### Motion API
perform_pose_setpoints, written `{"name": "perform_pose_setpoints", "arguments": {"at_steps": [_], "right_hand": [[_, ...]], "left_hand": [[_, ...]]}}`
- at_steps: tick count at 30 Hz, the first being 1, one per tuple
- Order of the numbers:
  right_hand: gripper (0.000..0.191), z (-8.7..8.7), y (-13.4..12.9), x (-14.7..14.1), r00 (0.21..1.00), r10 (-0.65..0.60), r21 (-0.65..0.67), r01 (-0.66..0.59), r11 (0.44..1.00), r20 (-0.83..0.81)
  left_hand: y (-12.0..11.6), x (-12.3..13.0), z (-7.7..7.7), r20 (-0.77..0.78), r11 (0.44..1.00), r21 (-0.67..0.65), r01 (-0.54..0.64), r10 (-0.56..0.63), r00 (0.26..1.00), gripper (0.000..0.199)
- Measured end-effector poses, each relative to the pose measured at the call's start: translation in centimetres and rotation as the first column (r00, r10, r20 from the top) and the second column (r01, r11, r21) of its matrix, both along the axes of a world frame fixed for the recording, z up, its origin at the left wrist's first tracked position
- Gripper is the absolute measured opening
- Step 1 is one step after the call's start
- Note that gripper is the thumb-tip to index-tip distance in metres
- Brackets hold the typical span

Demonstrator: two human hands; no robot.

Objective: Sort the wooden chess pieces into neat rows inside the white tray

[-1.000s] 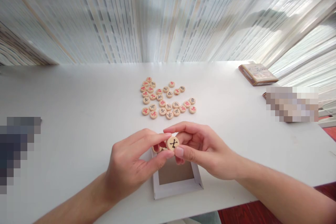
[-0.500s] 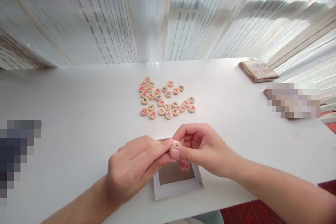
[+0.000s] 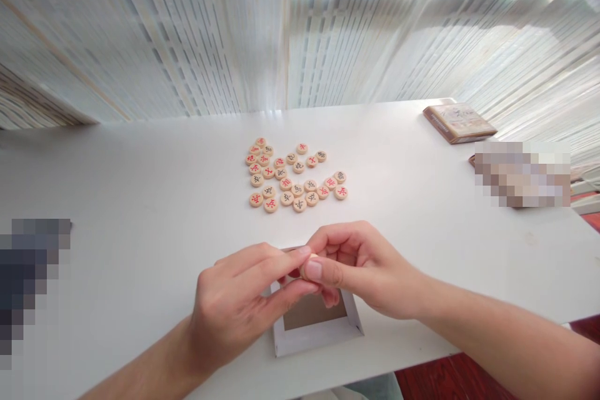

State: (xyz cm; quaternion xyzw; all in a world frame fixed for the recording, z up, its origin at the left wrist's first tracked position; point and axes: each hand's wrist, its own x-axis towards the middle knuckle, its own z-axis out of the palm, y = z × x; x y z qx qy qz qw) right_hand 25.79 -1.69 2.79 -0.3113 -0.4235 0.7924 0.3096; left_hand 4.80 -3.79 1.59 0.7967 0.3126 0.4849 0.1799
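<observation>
My right hand (image 3: 360,269) pinches a small round wooden piece (image 3: 313,257) between thumb and fingers; the thumb covers most of it. My left hand (image 3: 248,294) meets it from the left, its fingertips against the same piece. Below both hands lies an open white box (image 3: 314,339) with a brown bottom, partly hidden by them. Beyond the hands, several round wooden pieces (image 3: 299,204) with red or black characters lie loosely grouped on the white table (image 3: 154,200).
A flat brown box (image 3: 459,123) lies at the table's back right. In front of it is a blurred-out item (image 3: 522,175). Another blurred dark object (image 3: 28,281) is at the left edge. A striped curtain (image 3: 197,31) hangs behind the table.
The held piece has turned and is now mostly behind my right thumb. My left thumb has dropped slightly away from the left fingers. The view has shifted a little.
</observation>
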Motion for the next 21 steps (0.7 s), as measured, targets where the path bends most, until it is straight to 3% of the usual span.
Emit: {"name": "perform_pose_setpoints", "arguments": {"at_steps": [5, 12, 16, 21], "right_hand": [[0.026, 0.00, 0.11, 0.13, 0.999, 0.033, -0.017, -0.033, 0.999, -0.032], [0.024, 0.23, 0.16, 0.44, 0.997, 0.065, 0.094, -0.061, 0.994, -0.038], [0.022, 0.36, 0.12, 0.28, 0.998, 0.054, 0.116, -0.050, 0.992, -0.036], [0.022, 0.26, -0.08, -0.05, 0.998, -0.035, 0.056, 0.038, 0.998, -0.054]], "left_hand": [[-0.03, -0.03, -0.09, 0.020, 0.999, 0.035, 0.016, -0.016, 1.000, 0.029], [-0.02, -0.41, -0.04, 0.023, 1.000, -0.020, 0.013, -0.013, 1.000, 0.040], [-0.37, -0.31, 0.13, 0.098, 0.979, -0.202, 0.039, -0.019, 0.995, 0.044], [-0.98, 0.29, 0.47, 0.248, 0.881, -0.461, 0.109, 0.010, 0.969, 0.037]]}}
